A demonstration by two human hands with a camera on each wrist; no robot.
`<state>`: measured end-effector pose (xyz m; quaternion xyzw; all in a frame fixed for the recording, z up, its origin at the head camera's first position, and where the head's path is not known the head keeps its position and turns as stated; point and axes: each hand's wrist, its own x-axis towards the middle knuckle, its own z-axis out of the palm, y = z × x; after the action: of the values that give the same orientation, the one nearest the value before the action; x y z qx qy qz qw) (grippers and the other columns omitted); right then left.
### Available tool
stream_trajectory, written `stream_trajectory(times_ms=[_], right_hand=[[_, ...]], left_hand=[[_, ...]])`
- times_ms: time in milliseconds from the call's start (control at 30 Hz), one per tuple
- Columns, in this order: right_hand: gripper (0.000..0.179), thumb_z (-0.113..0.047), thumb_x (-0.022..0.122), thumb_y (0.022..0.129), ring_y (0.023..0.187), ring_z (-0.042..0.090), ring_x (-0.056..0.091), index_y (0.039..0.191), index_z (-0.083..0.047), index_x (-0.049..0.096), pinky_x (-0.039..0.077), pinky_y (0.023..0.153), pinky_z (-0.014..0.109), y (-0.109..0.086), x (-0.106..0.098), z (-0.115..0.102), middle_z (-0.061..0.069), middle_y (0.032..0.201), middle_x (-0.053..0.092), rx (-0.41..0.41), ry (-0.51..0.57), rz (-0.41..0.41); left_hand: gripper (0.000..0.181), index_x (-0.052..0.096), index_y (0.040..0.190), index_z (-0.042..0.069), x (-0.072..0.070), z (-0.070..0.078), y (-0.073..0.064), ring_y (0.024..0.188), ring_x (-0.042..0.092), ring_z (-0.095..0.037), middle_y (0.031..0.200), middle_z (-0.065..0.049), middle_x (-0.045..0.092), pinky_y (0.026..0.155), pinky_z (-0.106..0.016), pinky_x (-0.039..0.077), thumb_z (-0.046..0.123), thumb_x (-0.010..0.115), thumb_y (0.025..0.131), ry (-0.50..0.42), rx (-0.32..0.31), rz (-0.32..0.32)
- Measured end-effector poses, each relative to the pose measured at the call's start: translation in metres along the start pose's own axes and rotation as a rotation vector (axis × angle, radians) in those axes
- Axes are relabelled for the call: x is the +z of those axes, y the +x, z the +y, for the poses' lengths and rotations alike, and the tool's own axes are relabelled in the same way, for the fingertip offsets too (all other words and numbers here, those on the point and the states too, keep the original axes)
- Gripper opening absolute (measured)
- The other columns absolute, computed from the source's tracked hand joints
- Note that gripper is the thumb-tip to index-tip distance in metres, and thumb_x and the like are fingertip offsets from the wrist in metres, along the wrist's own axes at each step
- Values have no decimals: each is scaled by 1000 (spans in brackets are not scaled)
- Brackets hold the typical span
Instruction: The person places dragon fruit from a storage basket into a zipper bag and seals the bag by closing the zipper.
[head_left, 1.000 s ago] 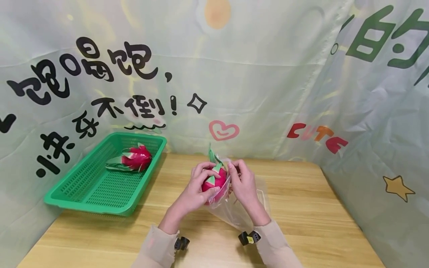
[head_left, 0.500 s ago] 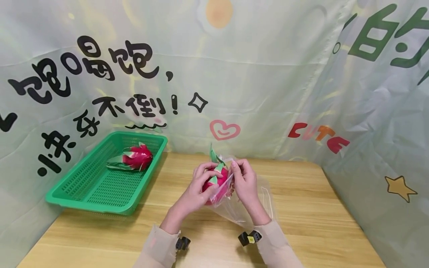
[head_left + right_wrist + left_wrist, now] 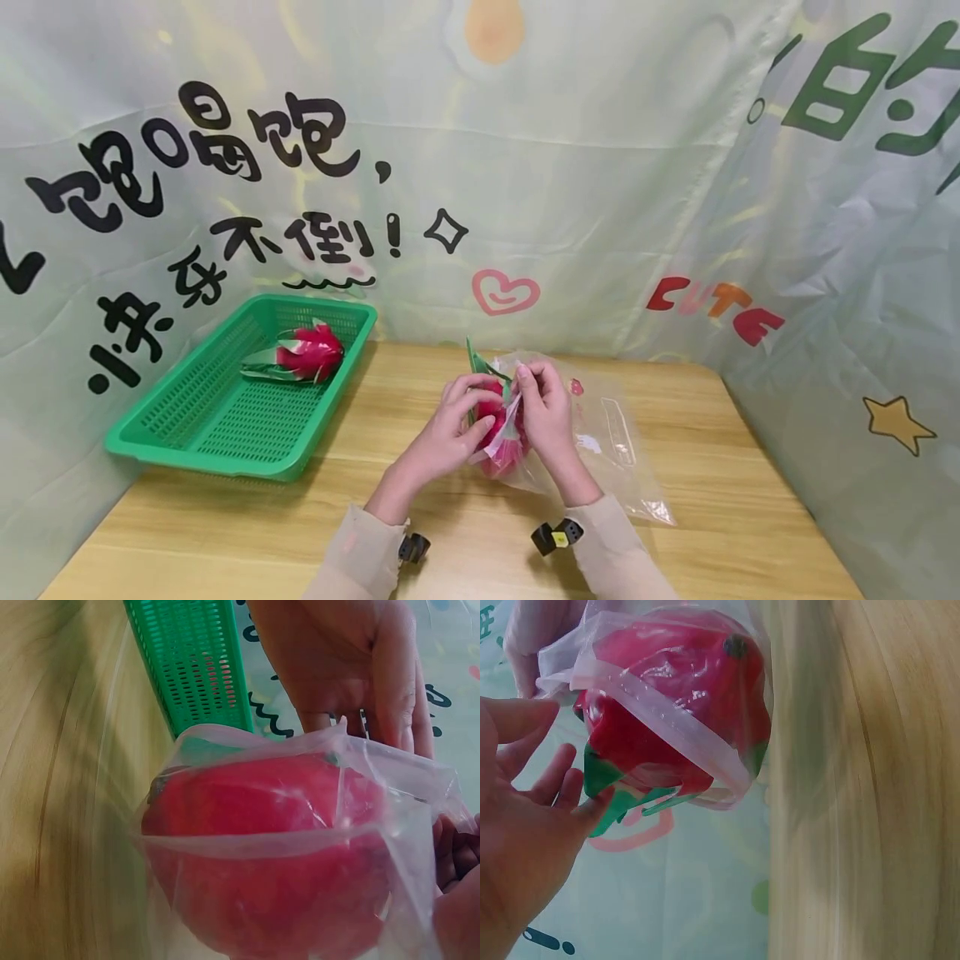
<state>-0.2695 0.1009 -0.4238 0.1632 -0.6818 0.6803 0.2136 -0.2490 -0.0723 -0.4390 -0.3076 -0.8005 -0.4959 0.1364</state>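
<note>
A glossy red dragon fruit (image 3: 491, 410) with green leaf tips stands partly inside a clear plastic bag (image 3: 600, 458). In the left wrist view the bag's rim (image 3: 682, 724) crosses the fruit's red skin (image 3: 679, 656), while its green tips stick out. My right hand (image 3: 546, 412) pinches the bag's edge between thumb and fingers on the fruit's right side. On the opposite side my left hand (image 3: 448, 429) has loosely bent fingers, touching the fruit near its green tips. The right wrist view shows the plastic spread over most of the fruit (image 3: 262, 877).
A green plastic basket (image 3: 202, 462) stands at the left of the wooden table (image 3: 720, 533). Another dragon fruit (image 3: 311, 354) lies inside it, in a clear wrapping. A printed cloth (image 3: 585, 208) hangs behind and at the sides.
The bag has been drawn farther over the fruit, and its loose part now spreads to the right on the table. My left fingers have loosened around the fruit.
</note>
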Motion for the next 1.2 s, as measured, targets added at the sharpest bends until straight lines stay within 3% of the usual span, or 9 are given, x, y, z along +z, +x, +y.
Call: stream_trajectory(times_ms=[267, 400, 533, 733, 933, 1200], right_hand=[[22, -6, 53, 108, 66, 8, 53, 95, 12, 54, 44, 55, 17, 2, -2, -2, 9, 79, 59, -2, 33, 64], [20, -2, 52, 108, 67, 7, 54, 95, 14, 52, 45, 56, 17, 4, -5, -4, 4, 79, 58, -22, 59, 88], [21, -2, 51, 108, 65, 7, 54, 96, 15, 51, 43, 54, 15, 5, -7, -8, 1, 78, 58, -33, 79, 106], [22, -4, 53, 107, 64, 5, 53, 95, 15, 52, 42, 52, 15, 5, -8, -14, -3, 77, 59, -37, 94, 119], [23, -3, 51, 108, 62, 5, 56, 95, 16, 50, 45, 52, 15, 5, -7, -17, -3, 75, 59, -44, 136, 102], [23, -4, 53, 108, 60, 4, 53, 95, 15, 51, 42, 49, 16, 5, -8, -18, -3, 75, 60, -15, 120, 109]], left_hand=[[36, 60, 134, -2, -11, -7, 2, 131, 51, -34, 140, -15, 56, 104, -57, 50, -2, 65, 98, -35, -24, 219], [39, 57, 136, -2, -14, -13, 2, 120, 59, -39, 134, -16, 60, 96, -51, 55, -4, 63, 98, -61, -97, 273], [39, 55, 137, 1, -12, -19, 1, 114, 64, -36, 133, -17, 62, 94, -47, 56, 0, 62, 99, -72, -228, 251], [39, 54, 139, -1, -6, -27, -1, 112, 67, -32, 130, -17, 65, 90, -42, 59, 6, 62, 101, -70, -401, 139], [33, 61, 130, -1, -2, -31, -3, 97, 71, -26, 114, -12, 71, 74, -31, 61, 11, 67, 101, -50, -436, 90], [21, 69, 118, 1, -2, -32, -5, 86, 70, -19, 98, -9, 73, 69, -27, 59, 6, 70, 97, -19, -427, 134]])
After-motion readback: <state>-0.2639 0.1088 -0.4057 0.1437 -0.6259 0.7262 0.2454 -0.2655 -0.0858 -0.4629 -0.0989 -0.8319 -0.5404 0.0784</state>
